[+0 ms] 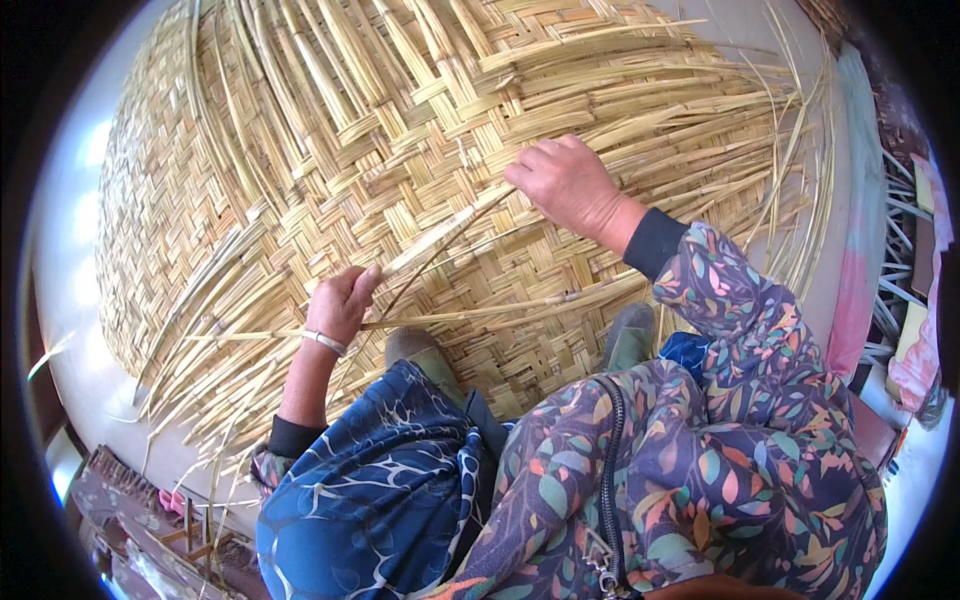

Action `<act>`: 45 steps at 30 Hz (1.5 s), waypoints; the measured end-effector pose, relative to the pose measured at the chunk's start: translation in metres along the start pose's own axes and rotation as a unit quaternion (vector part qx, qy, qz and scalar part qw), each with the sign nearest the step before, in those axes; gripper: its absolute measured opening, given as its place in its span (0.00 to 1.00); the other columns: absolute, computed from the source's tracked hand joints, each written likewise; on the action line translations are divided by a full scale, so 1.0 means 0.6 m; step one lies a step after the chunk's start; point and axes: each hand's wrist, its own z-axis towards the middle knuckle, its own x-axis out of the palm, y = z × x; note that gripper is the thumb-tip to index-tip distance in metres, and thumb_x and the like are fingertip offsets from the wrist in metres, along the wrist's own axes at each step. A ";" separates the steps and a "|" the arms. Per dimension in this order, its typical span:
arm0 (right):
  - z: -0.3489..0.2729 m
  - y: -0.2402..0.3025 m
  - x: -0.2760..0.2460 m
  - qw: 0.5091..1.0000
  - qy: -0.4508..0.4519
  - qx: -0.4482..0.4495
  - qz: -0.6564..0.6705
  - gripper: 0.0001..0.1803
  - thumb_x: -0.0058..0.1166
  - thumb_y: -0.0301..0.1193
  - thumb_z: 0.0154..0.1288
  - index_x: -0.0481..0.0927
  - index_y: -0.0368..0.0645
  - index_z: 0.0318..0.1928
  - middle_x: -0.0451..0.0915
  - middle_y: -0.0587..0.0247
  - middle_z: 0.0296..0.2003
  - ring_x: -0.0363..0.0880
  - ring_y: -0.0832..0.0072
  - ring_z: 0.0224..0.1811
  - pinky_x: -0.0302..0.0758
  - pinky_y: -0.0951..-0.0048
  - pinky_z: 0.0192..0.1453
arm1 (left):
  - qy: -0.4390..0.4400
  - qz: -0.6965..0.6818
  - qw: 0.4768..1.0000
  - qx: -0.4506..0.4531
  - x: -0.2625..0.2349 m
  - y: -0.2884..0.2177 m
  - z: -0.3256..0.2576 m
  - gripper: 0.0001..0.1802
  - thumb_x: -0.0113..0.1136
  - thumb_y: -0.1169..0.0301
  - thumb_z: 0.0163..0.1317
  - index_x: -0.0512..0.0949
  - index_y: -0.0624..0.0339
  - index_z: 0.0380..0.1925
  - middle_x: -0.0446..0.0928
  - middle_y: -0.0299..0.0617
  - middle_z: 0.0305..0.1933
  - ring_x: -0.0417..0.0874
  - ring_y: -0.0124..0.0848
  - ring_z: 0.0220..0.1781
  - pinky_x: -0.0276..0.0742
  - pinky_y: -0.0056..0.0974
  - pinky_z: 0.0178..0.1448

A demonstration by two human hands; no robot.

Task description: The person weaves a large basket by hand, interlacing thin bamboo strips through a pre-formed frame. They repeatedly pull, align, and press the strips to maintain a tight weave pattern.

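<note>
1. Pale yellow split reed makes up the large flat woven mat (330, 190) that is spread over the light floor (70, 290); most of the view is filled by it, and loose unwoven strands are fanned out along its near and right edges.
2. The left hand (338, 303) is seen closed on a long loose reed strip (455, 225), which appears to be pinched between thumb and fingers near the mat's near edge; a light bangle (324, 342) is worn on that wrist.
3. The right hand (565, 183) is laid palm down farther up the mat, with the fingers curled and pressed into the weave where the upper end of the same strip is met; whether a strand is gripped under the fingertips cannot be told.
4. Two dark shoes (630, 335) are planted on the woven surface, so the mat is held flat by the person's own weight.
5. The step in hand is judged to be the threading of one strip across the plaited section, with the weave being opened at one end and the strip fed from the other.
6. The next move would call for the crossing strands to be lifted in alternation and the strip to be drawn through and pushed tight against its neighbour, without the brittle reed being kinked.
</note>
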 end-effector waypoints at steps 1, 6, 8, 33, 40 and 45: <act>0.000 0.006 -0.006 1.000 -0.025 -0.006 -0.017 0.04 0.48 0.31 0.52 0.74 0.52 0.30 0.74 0.71 0.26 0.75 0.73 0.31 0.70 0.71 0.33 | 0.005 -0.036 0.999 -0.038 -0.005 0.005 -0.006 0.18 0.55 0.56 0.60 0.80 0.61 0.30 0.73 0.46 0.19 0.75 0.32 0.22 0.71 0.35 0.30; -0.005 0.055 -0.015 0.996 -0.081 -0.037 -0.018 0.10 0.51 0.32 0.51 0.75 0.48 0.36 0.74 0.65 0.36 0.73 0.73 0.39 0.71 0.70 0.37 | -0.081 0.041 0.996 -0.015 -0.047 -0.032 -0.001 0.14 0.61 0.60 0.54 0.79 0.60 0.24 0.75 0.42 0.18 0.75 0.31 0.20 0.69 0.35 0.26; -0.003 0.092 -0.024 0.994 -0.058 -0.042 0.081 0.13 0.53 0.34 0.50 0.75 0.47 0.39 0.74 0.63 0.38 0.73 0.72 0.41 0.71 0.68 0.41 | -0.138 0.074 0.988 0.017 -0.072 -0.047 -0.010 0.14 0.63 0.59 0.53 0.78 0.60 0.23 0.76 0.41 0.19 0.75 0.31 0.20 0.70 0.35 0.26; 0.090 0.097 -0.039 0.429 0.019 0.315 0.846 0.11 0.48 0.29 0.66 0.72 0.41 0.47 0.78 0.63 0.39 0.79 0.76 0.38 0.80 0.74 0.42 | -0.432 -0.708 0.550 -0.101 -0.058 0.123 -0.200 0.35 0.49 0.42 0.59 0.63 0.64 0.49 0.70 0.51 0.51 0.73 0.40 0.52 0.71 0.43 0.55; 0.078 0.085 -0.007 0.420 0.049 0.335 0.842 0.10 0.48 0.31 0.66 0.72 0.42 0.46 0.77 0.63 0.38 0.79 0.75 0.37 0.80 0.73 0.44 | -0.578 -0.667 0.457 -0.112 -0.189 0.260 -0.282 0.16 0.43 0.61 0.67 0.66 0.63 0.46 0.76 0.44 0.43 0.79 0.36 0.46 0.78 0.39 0.46; 0.094 0.117 -0.018 0.356 0.065 0.315 0.877 0.10 0.48 0.32 0.66 0.73 0.45 0.46 0.79 0.62 0.38 0.80 0.72 0.38 0.79 0.70 0.42 | -0.629 -0.603 0.491 0.024 -0.355 0.129 -0.312 0.12 0.42 0.67 0.68 0.70 0.60 0.44 0.77 0.43 0.42 0.80 0.37 0.43 0.77 0.37 0.39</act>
